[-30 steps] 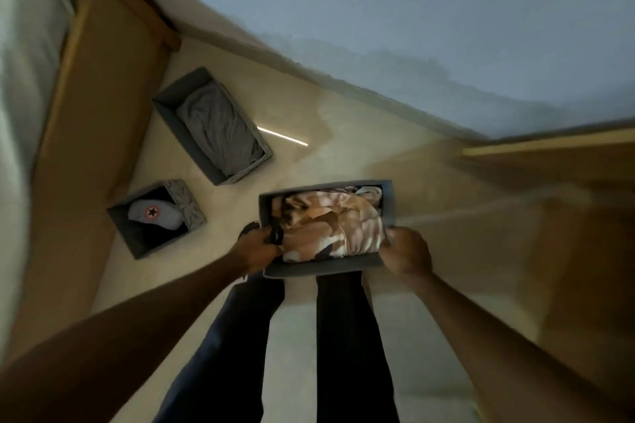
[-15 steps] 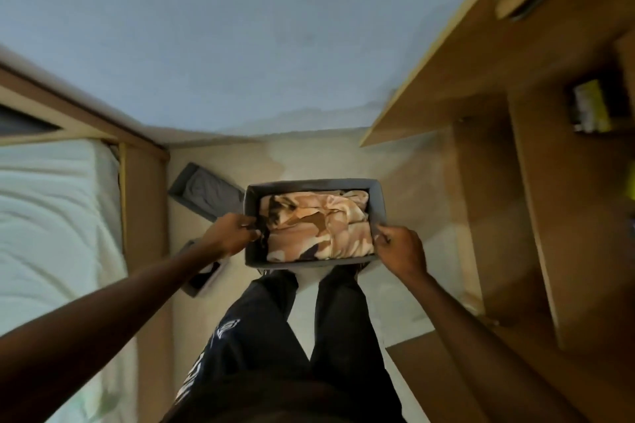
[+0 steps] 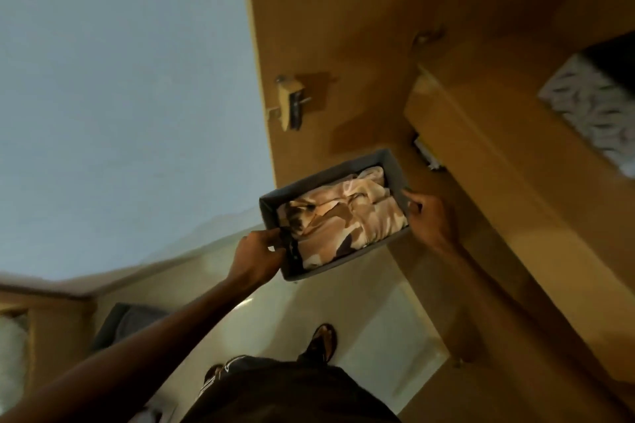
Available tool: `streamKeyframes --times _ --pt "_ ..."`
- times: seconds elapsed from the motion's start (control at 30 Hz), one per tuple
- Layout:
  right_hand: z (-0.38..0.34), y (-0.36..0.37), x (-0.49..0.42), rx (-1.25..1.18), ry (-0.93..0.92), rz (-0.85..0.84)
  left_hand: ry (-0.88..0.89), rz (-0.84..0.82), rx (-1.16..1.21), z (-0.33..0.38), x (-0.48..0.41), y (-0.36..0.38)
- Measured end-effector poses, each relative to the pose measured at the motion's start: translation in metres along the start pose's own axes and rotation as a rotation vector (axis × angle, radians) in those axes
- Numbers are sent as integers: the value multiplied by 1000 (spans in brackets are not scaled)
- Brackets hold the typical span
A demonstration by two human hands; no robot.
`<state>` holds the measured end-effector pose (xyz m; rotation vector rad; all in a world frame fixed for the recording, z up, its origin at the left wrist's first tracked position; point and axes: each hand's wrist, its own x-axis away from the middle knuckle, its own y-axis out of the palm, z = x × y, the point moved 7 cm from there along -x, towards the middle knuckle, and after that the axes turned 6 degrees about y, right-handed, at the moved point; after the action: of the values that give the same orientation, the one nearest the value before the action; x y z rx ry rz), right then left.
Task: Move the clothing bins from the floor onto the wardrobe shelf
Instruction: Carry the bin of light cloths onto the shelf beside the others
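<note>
A grey fabric bin [image 3: 311, 184] packed with folded tan and brown clothing [image 3: 347, 216] is held up in the air between both hands. My left hand [image 3: 257, 252] grips its near left end, fingers curled over the rim. On the right end, my right hand [image 3: 427, 216] holds the wall. The bin is tilted and sits in front of the wooden wardrobe [image 3: 498, 154], below its shelf edge. A second grey bin [image 3: 127, 321] lies on the floor at the lower left.
A patterned grey-and-white bin [image 3: 591, 110] stands on the wardrobe shelf at the upper right. An open wardrobe door [image 3: 343, 27] with a latch [image 3: 290, 103] stands ahead. A bed edge [image 3: 13, 347] is at far left. My sandalled feet [image 3: 324, 340] are on the pale floor.
I have turned right, away from the bed and toward the wardrobe, carrying the bin in both hands. The bin has risen and moved to the right, closer to the shelf.
</note>
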<state>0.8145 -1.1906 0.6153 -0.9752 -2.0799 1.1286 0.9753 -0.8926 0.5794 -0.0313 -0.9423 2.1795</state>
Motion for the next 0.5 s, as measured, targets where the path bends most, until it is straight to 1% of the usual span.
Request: streamKeyframes --times 0.1,0.17,0.27,0.4,0.5 --pt "-3 -58 -37 8 -43 120 92 35 -20 57 -32 5" --pt "-4 -95 -60 35 -61 196 183 49 -47 91 -52 6" --pt "-3 -135 -93 35 -64 242 368 27 -94 133 -75 8" --pt "8 -184 -139 -2 -47 304 634 -77 -106 186 -113 20" --pt "15 -206 -179 19 -46 305 817 -63 -228 217 -140 24"
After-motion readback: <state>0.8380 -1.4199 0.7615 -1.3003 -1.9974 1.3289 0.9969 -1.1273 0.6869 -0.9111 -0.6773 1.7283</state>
